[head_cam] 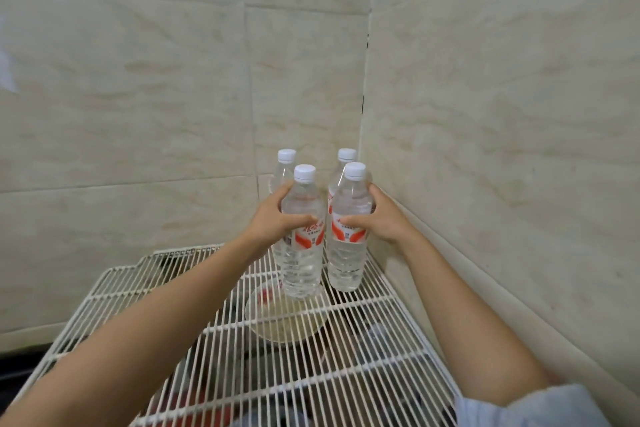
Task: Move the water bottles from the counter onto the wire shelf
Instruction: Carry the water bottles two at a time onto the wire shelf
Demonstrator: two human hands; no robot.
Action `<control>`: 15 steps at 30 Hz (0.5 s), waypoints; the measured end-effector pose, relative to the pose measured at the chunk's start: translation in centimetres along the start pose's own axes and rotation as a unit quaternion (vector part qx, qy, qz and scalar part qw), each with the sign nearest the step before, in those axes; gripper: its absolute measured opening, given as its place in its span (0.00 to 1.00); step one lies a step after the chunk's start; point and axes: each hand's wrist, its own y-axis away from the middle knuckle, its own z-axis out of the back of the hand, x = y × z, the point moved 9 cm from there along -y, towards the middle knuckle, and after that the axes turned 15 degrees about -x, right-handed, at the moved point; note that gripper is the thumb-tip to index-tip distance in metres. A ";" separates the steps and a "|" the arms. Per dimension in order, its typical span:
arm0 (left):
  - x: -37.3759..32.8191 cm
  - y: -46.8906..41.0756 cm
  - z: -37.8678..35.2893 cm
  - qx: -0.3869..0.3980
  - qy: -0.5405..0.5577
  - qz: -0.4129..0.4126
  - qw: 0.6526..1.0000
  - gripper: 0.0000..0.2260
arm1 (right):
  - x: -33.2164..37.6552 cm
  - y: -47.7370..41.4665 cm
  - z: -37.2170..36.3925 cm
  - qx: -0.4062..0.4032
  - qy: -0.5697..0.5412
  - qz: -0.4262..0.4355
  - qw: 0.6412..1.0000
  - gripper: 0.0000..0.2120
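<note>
Two clear plastic water bottles with white caps and red-and-white labels stand upright at the centre of the frame, bases down on the white wire shelf near its far right corner. The left hand wraps the left front bottle at its label, fingers curled behind and thumb across the front. The right hand grips the right front bottle the same way. Just behind stand two matching bottles, the left rear bottle and the right rear bottle, mostly hidden. A pale round bowl shows through the wires below. Beige marbled wall tiles fill the upper frame; a light blue sleeve sits lower right.
</note>
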 end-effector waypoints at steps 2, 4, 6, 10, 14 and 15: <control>0.2 -0.5 -0.3 0.041 -0.019 0.008 0.999 0.29 | -0.1 0.0 0.3 0.000 -0.011 0.002 1.000 0.35; 0.5 -0.6 -0.3 0.057 -0.022 0.017 0.998 0.29 | -0.1 0.1 0.1 0.017 -0.012 0.012 1.000 0.33; 0.6 -0.4 -0.3 0.058 -0.016 0.021 0.998 0.28 | 0.2 0.2 0.0 0.026 -0.010 0.022 0.999 0.34; 0.7 0.3 -0.1 0.050 0.000 0.022 0.999 0.28 | 0.2 0.8 0.3 -0.004 -0.008 0.024 1.000 0.36; 1.0 1.3 0.9 0.014 -0.013 0.023 1.000 0.35 | 0.7 2.7 0.8 -0.077 0.039 0.032 0.996 0.46; 1.2 1.6 1.5 -0.001 -0.027 0.027 0.999 0.35 | 1.1 3.6 1.2 -0.106 0.063 0.036 0.992 0.47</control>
